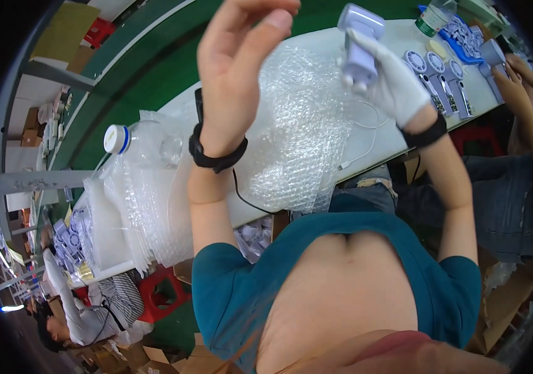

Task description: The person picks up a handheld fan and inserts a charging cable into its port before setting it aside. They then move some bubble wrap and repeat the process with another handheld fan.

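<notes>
My right hand, in a white glove, grips a lavender handheld fan and holds it up over the far part of the table. White-gloved fingertips show along the fan's side; its head points away from me. My left hand is bare and raised over the bubble wrap, to the left of the fan. Its fingers are loosely bent and apart from the thumb, with nothing visible in them; the upper frame edge cuts off some of them. A white cable with a plug lies beneath my right hand.
Several lavender fans lie in a row at right, near a blue tray of small parts and a green-labelled bottle. A co-worker's hands hold another fan. A large clear bottle lies at left. Red stools stand below.
</notes>
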Demonstrator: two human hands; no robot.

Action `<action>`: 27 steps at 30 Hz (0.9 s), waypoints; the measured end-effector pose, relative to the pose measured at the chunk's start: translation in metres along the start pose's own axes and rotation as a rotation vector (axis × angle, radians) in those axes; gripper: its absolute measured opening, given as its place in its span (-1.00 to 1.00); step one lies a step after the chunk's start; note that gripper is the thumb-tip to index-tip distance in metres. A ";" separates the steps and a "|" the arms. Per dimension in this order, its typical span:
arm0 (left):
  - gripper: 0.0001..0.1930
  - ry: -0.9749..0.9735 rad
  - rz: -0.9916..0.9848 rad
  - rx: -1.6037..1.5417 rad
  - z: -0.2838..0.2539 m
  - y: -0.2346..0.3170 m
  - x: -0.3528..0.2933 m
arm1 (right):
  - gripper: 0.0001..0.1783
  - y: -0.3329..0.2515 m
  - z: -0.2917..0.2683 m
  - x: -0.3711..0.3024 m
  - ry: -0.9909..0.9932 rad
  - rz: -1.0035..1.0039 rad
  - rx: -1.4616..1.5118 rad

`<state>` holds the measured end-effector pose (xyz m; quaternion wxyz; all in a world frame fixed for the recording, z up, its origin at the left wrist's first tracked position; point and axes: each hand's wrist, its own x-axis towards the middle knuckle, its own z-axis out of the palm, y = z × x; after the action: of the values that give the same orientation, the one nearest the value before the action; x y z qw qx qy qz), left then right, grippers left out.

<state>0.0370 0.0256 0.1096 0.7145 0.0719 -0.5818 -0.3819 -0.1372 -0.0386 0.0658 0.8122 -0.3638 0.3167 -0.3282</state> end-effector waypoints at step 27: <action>-0.84 -0.375 -0.003 0.523 0.020 0.036 -0.020 | -0.55 -0.020 0.185 0.072 -0.751 -0.577 -0.860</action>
<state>0.0352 0.0704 0.1200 0.5516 0.1822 -0.7816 -0.2271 0.0382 -0.0331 0.1606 0.5282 -0.8180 0.0034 -0.2276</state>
